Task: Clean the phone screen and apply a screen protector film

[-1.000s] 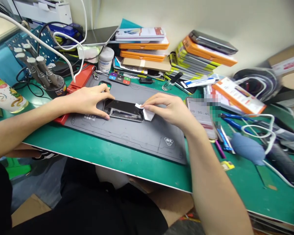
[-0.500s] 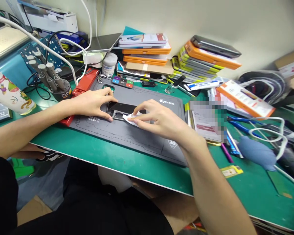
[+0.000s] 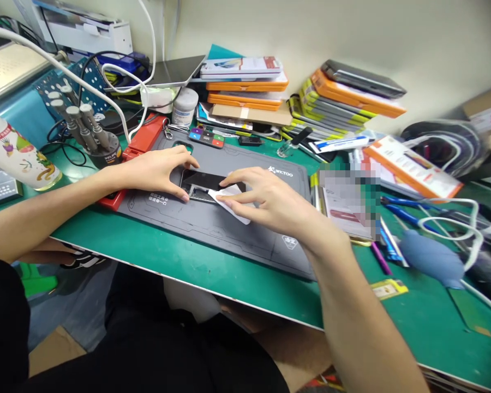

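A dark phone (image 3: 207,179), with an opening showing inner parts along its near side, lies on a grey work mat (image 3: 188,229). My left hand (image 3: 159,172) grips its left end, thumb at the near corner and fingers at the far one. Between the fingers of my right hand (image 3: 265,196) is a white wipe (image 3: 236,206), folded and pressed against the phone's near right part. The hand and wipe cover the phone's right end.
On the left stand a cup of screwdrivers (image 3: 100,144) and a patterned bottle (image 3: 20,153). A red holder (image 3: 143,142) edges the mat. Stacked boxes (image 3: 245,82) line the back. A blue air blower (image 3: 431,256), cables and pliers (image 3: 401,210) lie right.
My right hand has shifted slightly on the phone, and more of the white wipe now shows below its fingers. My left hand keeps its place at the phone's left end.
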`<state>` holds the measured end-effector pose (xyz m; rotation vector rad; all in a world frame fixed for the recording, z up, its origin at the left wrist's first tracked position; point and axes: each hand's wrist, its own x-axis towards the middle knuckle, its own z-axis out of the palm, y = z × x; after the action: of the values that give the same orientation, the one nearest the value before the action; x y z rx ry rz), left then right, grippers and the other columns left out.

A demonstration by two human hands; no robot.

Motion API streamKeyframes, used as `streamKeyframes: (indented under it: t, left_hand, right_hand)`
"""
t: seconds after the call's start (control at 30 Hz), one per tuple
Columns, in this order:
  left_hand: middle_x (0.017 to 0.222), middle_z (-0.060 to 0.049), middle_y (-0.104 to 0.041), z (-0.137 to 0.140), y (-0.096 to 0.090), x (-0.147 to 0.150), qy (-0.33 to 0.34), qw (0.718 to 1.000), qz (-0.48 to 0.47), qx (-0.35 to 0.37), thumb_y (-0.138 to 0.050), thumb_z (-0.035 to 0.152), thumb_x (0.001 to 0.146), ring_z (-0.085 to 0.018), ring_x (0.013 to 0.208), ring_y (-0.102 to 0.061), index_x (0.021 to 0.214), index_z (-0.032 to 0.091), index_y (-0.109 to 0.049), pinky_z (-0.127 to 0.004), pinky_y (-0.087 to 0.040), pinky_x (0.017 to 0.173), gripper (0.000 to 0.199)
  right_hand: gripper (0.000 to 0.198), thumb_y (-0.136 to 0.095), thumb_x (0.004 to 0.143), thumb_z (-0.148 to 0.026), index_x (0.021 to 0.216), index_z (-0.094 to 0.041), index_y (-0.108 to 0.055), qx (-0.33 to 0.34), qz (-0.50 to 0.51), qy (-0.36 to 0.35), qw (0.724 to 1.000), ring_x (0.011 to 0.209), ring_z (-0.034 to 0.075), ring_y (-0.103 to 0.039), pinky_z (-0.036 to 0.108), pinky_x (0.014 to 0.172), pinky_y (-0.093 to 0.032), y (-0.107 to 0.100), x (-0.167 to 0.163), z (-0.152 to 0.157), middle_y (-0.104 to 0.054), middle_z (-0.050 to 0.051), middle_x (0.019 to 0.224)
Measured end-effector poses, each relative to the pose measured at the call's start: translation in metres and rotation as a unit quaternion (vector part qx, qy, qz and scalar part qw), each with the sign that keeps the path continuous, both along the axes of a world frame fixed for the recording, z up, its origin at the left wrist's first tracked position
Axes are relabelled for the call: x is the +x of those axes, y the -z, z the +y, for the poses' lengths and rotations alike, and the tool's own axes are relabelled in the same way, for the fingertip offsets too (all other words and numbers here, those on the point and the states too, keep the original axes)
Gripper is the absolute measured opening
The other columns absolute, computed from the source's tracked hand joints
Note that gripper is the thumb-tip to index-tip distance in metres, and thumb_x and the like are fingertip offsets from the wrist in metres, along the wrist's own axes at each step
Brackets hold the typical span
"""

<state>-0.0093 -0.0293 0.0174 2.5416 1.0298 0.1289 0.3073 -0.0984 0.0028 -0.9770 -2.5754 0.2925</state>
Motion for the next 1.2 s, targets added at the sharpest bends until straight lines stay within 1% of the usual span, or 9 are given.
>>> streamKeyframes:
  t: [0.13,0.23,0.3,0.43,0.57,0.77,0.93,1.03,1.2]
  left_hand:
    - [0.151,-0.008,-0.068,0.003,0.004,-0.001,-0.009,1.0,-0.014,-0.003,-0.079,0.076,0.084,-0.029,0.131,-0.07,0.155,0.029,-0.058,-0.034,-0.052,0.104,0.088]
    - [0.151,-0.008,-0.068,0.004,0.007,-0.001,-0.013,1.0,-0.019,-0.005,-0.081,0.074,0.084,-0.03,0.134,-0.069,0.157,0.03,-0.056,-0.034,-0.052,0.107,0.09]
    - [0.153,-0.009,-0.067,0.004,0.007,0.0,-0.013,1.0,-0.019,-0.004,-0.082,0.073,0.083,-0.03,0.136,-0.069,0.157,0.029,-0.057,-0.034,-0.051,0.109,0.09]
    - [0.153,-0.009,-0.068,0.002,0.006,0.001,-0.01,1.0,-0.027,-0.003,-0.086,0.069,0.081,-0.029,0.136,-0.069,0.156,0.027,-0.057,-0.033,-0.05,0.11,0.091]
    - [0.151,-0.009,-0.07,0.002,0.006,0.002,-0.013,0.999,-0.031,-0.012,-0.087,0.067,0.08,-0.03,0.136,-0.069,0.158,0.027,-0.055,-0.033,-0.05,0.109,0.093]
    - [0.148,-0.01,-0.072,-0.003,0.005,0.004,-0.027,0.998,-0.046,-0.025,-0.091,0.064,0.078,-0.028,0.125,-0.073,0.17,0.027,-0.04,-0.033,-0.052,0.104,0.111]
    - [0.143,-0.012,-0.074,0.002,0.013,-0.001,0.003,0.994,-0.094,-0.05,-0.095,0.059,0.077,-0.026,0.11,-0.074,0.175,0.028,-0.035,-0.036,-0.054,0.097,0.119]
    - [0.132,-0.011,-0.078,0.007,0.017,-0.004,0.003,0.988,-0.14,-0.064,-0.085,0.054,0.089,-0.021,0.099,-0.074,0.17,0.024,-0.044,-0.035,-0.055,0.092,0.096]
    - [0.118,-0.01,-0.081,0.009,0.014,-0.003,-0.052,0.977,-0.205,-0.032,-0.062,0.035,0.105,-0.019,0.106,-0.075,0.146,0.016,-0.065,-0.032,-0.056,0.096,0.046]
  right_hand:
    - [0.038,-0.054,0.116,-0.037,0.138,-0.034,-0.084,0.016,-0.026,0.001,1.0,0.159,0.034,-0.056,0.063,0.13,-0.045,0.008,-0.02,-0.003,-0.068,0.009,0.164]
    - [0.043,-0.052,0.117,-0.04,0.152,-0.034,-0.075,0.021,-0.038,0.052,0.998,0.173,0.035,-0.036,0.069,0.137,-0.036,0.015,-0.033,0.0,-0.048,0.007,0.182]
    - [0.046,-0.048,0.118,-0.043,0.155,-0.031,-0.073,0.024,-0.038,0.088,0.995,0.174,0.035,-0.032,0.069,0.139,-0.032,0.018,-0.038,0.004,-0.044,0.008,0.184]
    - [0.053,-0.039,0.12,-0.047,0.15,-0.024,-0.077,0.022,-0.034,0.116,0.992,0.172,0.035,-0.038,0.064,0.139,-0.033,0.019,-0.037,0.009,-0.05,0.012,0.18]
    - [0.055,-0.038,0.12,-0.048,0.141,-0.025,-0.082,0.024,-0.021,0.126,0.992,0.171,0.035,-0.04,0.065,0.138,-0.036,0.021,-0.031,0.008,-0.058,0.012,0.175]
    - [0.053,-0.042,0.119,-0.045,0.152,-0.022,-0.076,0.024,-0.011,0.098,0.995,0.17,0.036,-0.042,0.064,0.137,-0.037,0.03,-0.041,0.01,-0.051,0.015,0.179]
    - [0.051,-0.044,0.118,-0.049,0.135,-0.024,-0.086,0.028,0.011,0.133,0.991,0.158,0.04,-0.057,0.066,0.129,-0.047,0.03,-0.016,0.011,-0.069,0.015,0.163]
    - [0.041,-0.055,0.114,-0.047,0.124,-0.027,-0.088,0.019,0.034,0.156,0.987,0.143,0.037,-0.07,0.062,0.121,-0.054,0.029,0.007,0.012,-0.08,0.012,0.146]
    - [0.027,-0.065,0.105,-0.043,0.094,-0.028,-0.084,0.029,0.063,0.193,0.979,0.117,0.035,-0.078,0.055,0.105,-0.061,0.025,0.031,0.022,-0.086,0.011,0.117]
